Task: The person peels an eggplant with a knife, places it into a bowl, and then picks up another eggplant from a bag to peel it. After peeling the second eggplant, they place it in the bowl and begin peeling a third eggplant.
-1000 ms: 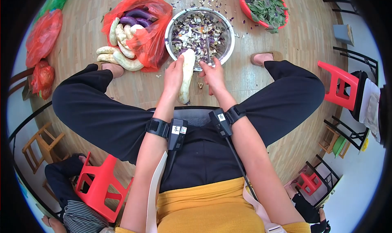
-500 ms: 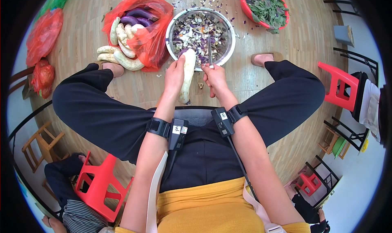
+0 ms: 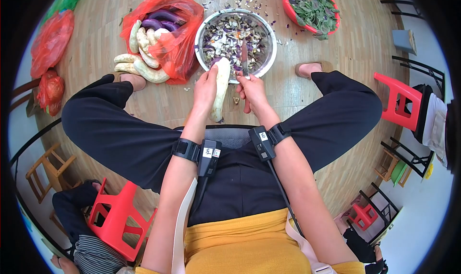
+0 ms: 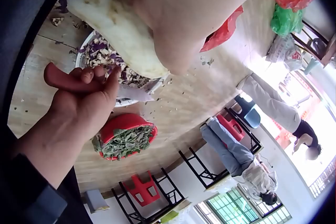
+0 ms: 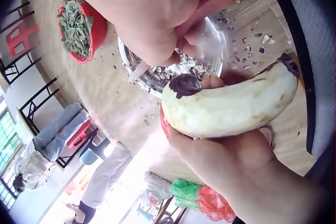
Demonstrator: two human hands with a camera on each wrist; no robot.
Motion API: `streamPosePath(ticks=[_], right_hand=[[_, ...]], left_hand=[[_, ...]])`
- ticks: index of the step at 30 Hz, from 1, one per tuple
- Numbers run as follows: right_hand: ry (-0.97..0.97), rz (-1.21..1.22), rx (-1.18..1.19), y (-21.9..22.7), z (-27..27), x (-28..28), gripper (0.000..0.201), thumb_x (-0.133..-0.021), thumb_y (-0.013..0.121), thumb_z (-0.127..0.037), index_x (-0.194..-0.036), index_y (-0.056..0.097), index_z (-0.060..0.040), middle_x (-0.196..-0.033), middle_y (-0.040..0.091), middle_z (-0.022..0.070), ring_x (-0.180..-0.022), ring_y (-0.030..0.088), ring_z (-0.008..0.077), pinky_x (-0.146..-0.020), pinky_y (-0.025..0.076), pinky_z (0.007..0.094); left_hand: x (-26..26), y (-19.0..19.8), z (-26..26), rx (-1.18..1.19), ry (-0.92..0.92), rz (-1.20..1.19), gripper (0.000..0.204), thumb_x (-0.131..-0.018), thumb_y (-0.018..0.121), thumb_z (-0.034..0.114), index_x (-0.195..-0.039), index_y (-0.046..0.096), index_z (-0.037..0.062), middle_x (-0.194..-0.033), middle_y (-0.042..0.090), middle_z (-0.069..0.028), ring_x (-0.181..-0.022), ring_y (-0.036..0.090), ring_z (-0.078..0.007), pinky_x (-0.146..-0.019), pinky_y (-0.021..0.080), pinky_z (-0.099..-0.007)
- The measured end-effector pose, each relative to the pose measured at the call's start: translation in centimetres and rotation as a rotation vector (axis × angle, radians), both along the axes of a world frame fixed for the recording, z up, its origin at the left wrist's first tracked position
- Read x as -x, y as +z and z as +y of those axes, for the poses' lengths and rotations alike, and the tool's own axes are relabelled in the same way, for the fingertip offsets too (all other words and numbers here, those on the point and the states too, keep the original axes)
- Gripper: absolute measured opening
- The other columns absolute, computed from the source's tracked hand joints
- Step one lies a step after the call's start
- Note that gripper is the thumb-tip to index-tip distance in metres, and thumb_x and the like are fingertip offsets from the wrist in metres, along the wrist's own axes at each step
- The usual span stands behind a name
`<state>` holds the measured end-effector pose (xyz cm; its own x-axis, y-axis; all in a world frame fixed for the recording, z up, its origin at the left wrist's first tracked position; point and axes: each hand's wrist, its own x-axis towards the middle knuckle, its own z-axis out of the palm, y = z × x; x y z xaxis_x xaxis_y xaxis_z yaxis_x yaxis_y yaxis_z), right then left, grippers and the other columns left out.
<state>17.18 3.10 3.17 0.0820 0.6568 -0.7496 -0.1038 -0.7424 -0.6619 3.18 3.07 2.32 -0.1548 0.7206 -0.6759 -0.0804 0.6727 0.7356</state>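
Note:
In the head view my left hand (image 3: pixel 205 89) grips a mostly peeled eggplant (image 3: pixel 221 89), pale, with dark skin left at its ends. A purple patch of skin (image 5: pixel 185 85) shows at its far end in the right wrist view. My right hand (image 3: pixel 253 90) holds a knife (image 3: pixel 245 57) by its reddish handle (image 4: pixel 65 79), the blade pointing away over a steel basin (image 3: pixel 274 43). Purple and white peelings (image 3: pixel 233 36) lie in the basin. The blade is apart from the eggplant, to its right.
A red bag (image 3: pixel 187 57) with purple and peeled eggplants stands left of the basin. Back right is a red basin of leafy greens (image 3: pixel 312 9). Scraps litter the floor. Red stools (image 3: pixel 398 100) stand at the sides, and a foot (image 3: pixel 309 69) rests on either side.
My right fingers have closed round the knife handle, and the blade has turned to show its flat side over the basin. The left hand and eggplant have stayed nearly still.

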Motion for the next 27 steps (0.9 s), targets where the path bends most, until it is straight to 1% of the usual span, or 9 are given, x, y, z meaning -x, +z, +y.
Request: streamPosePath(ticks=[5,7,10,14,16,26,27], right_hand=[[-0.003,0.011,-0.011,-0.2,0.0,0.0,0.013,-0.080,0.054,-0.016,-0.088,0.056,-0.0062,-0.052,0.049,0.0012,-0.036,0.037,0.0068,-0.034,0.028,0.0233],[0.002,-0.002,0.003,0.3,0.1,0.1,0.012,-0.083,0.052,-0.016,-0.090,0.055,-0.0062,-0.052,0.048,-0.0002,-0.037,0.036,0.0049,-0.035,0.027,0.0195],[-0.032,0.000,-0.025,0.6,0.2,0.4,0.015,-0.085,0.052,-0.020,-0.091,0.053,-0.0063,-0.052,0.047,0.0002,-0.036,0.035,0.0051,-0.034,0.025,0.0196],[-0.016,-0.028,-0.005,1.1,0.3,0.5,0.017,-0.086,0.051,-0.022,-0.091,0.052,-0.0061,-0.052,0.047,0.0005,-0.036,0.035,0.0054,-0.034,0.025,0.0197],[0.003,-0.050,-0.017,0.7,0.2,0.5,0.018,-0.084,0.052,-0.027,-0.087,0.055,-0.0094,-0.050,0.047,0.0003,-0.037,0.036,0.0073,-0.036,0.027,0.0241],[-0.024,-0.065,-0.072,0.4,0.2,0.3,0.019,-0.082,0.051,-0.019,-0.096,0.053,-0.0068,-0.051,0.050,0.0025,-0.038,0.039,0.0089,-0.036,0.030,0.0247],[-0.033,-0.081,-0.077,0.4,0.2,0.4,0.018,-0.083,0.050,-0.017,-0.097,0.052,-0.0065,-0.052,0.048,0.0020,-0.037,0.037,0.0076,-0.035,0.027,0.0229]], left_hand=[[-0.1,0.2,0.0,-0.004,0.011,-0.021,0.056,-0.084,0.046,0.045,-0.104,0.056,-0.0065,-0.094,0.061,-0.0133,-0.088,0.054,-0.0165,-0.079,0.039,-0.0264],[-0.1,0.2,0.0,0.001,0.009,-0.023,0.055,-0.084,0.047,0.045,-0.103,0.056,-0.0065,-0.094,0.061,-0.0132,-0.088,0.055,-0.0165,-0.079,0.040,-0.0263],[0.0,0.0,0.0,0.002,0.005,-0.024,0.055,-0.084,0.047,0.044,-0.103,0.056,-0.0065,-0.093,0.061,-0.0129,-0.087,0.055,-0.0163,-0.078,0.040,-0.0263],[0.0,-0.2,0.0,-0.003,0.014,-0.030,0.055,-0.084,0.047,0.044,-0.103,0.056,-0.0067,-0.092,0.061,-0.0131,-0.086,0.054,-0.0163,-0.078,0.040,-0.0265],[0.0,-0.2,0.0,-0.001,0.007,-0.029,0.055,-0.084,0.046,0.044,-0.103,0.056,-0.0069,-0.092,0.061,-0.0132,-0.086,0.054,-0.0164,-0.078,0.040,-0.0267],[0.0,-0.7,0.0,0.005,-0.023,0.005,0.056,-0.084,0.045,0.044,-0.103,0.055,-0.0072,-0.093,0.060,-0.0145,-0.087,0.055,-0.0175,-0.078,0.040,-0.0271],[0.0,-0.6,0.0,0.005,-0.023,0.005,0.056,-0.084,0.045,0.044,-0.103,0.055,-0.0072,-0.093,0.060,-0.0145,-0.087,0.055,-0.0175,-0.078,0.040,-0.0271]])
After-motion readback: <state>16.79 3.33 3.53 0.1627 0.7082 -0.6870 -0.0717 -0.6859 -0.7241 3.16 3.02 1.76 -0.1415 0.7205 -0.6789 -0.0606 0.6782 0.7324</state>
